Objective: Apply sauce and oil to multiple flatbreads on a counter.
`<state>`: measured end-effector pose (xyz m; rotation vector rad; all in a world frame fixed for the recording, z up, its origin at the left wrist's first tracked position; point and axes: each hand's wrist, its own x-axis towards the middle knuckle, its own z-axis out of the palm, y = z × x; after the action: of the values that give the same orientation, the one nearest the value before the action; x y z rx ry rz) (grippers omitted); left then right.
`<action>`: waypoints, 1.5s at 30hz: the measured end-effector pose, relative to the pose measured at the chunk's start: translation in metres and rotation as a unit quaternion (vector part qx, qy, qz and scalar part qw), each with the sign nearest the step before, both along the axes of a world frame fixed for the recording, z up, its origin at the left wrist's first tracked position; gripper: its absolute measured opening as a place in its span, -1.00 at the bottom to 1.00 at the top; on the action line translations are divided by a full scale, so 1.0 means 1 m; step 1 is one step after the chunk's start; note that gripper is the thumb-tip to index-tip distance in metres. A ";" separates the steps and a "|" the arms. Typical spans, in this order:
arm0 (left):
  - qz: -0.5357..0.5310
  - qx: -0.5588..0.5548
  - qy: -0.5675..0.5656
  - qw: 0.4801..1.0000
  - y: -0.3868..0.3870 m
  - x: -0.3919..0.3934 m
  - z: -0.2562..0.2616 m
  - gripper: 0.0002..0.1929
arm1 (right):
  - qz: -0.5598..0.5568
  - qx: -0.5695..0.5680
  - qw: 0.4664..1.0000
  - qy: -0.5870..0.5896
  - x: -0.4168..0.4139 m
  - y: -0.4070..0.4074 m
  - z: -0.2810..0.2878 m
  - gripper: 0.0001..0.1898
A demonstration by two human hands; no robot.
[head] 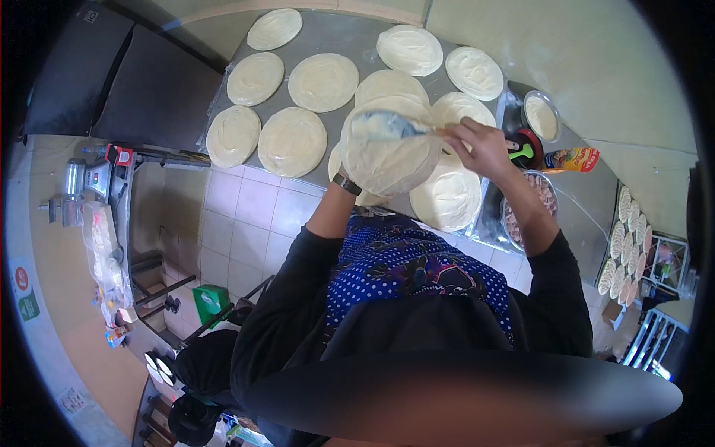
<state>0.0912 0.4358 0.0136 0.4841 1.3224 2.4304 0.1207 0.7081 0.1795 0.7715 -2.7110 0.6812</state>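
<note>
My right hand [480,146] is closed on the handle of a spatula or brush [391,124], whose blurred head lies over a round, flat dough disc [391,162] bearing a pale, creamy layer. The disc is raised before me, overlapping other discs. My left hand is hidden beneath it; only the wrist with a watch [347,184] shows at its lower left edge, so its grasp cannot be seen. Around it, several cream-coated discs [292,142] lie on the grey table [346,33]. One more disc [446,193] lies near the front edge, below my right hand.
To the right stand a bowl of pale cream [542,116], a bowl of sliced pieces [542,193], a yellow and red packet [575,159] and a bright green utensil [524,152]. A person in black [206,360] is at the lower left. Farther left stands a metal machine [84,181].
</note>
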 end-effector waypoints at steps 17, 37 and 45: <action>-0.040 0.205 -0.160 0.965 -0.078 -0.005 0.014 -0.34 | -0.185 -0.228 0.906 -0.303 0.061 -0.067 -0.041 -0.85; 0.003 -0.246 0.186 0.951 -0.192 -0.056 0.014 -0.29 | -0.033 0.012 0.993 -0.108 0.042 -0.199 0.027 -0.86; 0.013 -0.113 0.204 0.972 -0.211 -0.058 0.053 -0.30 | -0.080 0.050 0.995 -0.026 0.039 -0.197 0.046 -0.81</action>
<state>0.0327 0.2246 0.0663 0.9441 1.7522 2.2342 0.1597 0.5113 0.2260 0.5574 -2.8335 0.5401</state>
